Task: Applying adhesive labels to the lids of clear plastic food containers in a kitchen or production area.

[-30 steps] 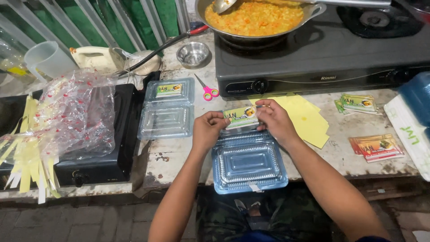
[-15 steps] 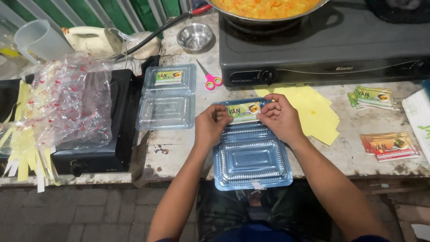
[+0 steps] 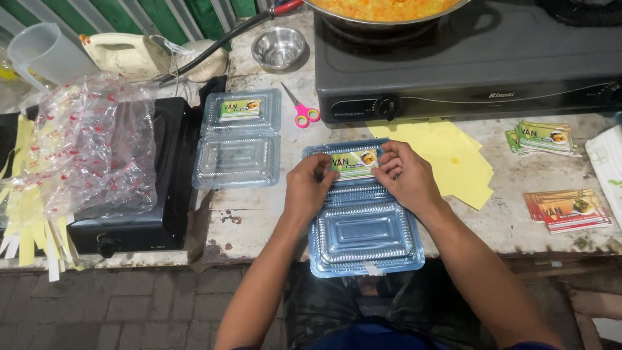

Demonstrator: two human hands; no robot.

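Note:
An open clear plastic clamshell box (image 3: 363, 240) lies at the table's front edge, its lid half pointing away from me. A green and yellow rectangular label sticker (image 3: 353, 162) sits on that lid. My left hand (image 3: 308, 188) presses the sticker's left end with its fingertips. My right hand (image 3: 403, 175) presses the right end. Both hands rest on the lid. A second open clamshell box (image 3: 238, 139) with the same kind of label lies to the left, apart from my hands.
Yellow backing sheets (image 3: 457, 159) lie right of the box; stacks of labels (image 3: 543, 137) and red labels (image 3: 567, 209) further right. Pink scissors (image 3: 301, 110), a steel bowl (image 3: 278, 46), a gas stove (image 3: 466, 61) with a pan stand behind. Left: a black appliance (image 3: 146, 194) under plastic bags (image 3: 91, 146).
The sticker has come down onto the lid and my fingers now press it flat at both ends. The camera has moved closer and tilted down a little.

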